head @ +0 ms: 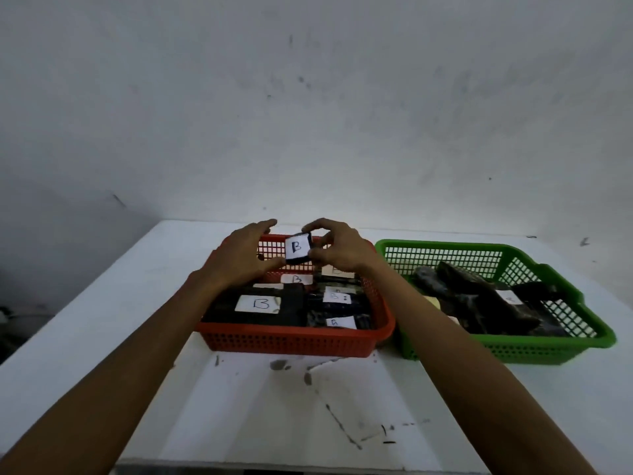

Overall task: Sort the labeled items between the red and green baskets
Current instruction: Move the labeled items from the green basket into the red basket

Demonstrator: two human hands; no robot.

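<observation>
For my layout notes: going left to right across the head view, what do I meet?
Left hand, small dark block with a white B label, right hand, green plastic mesh basket.

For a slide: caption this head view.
Right hand pinches a B-labeled item over the red basket, left hand alongside.

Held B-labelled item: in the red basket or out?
Out: right hand pinches the dark B-labelled item above the red plastic basket, left hand touching.

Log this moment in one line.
right hand: pinches B item | left hand: touches it | place: above red basket | green basket: untouched
</observation>
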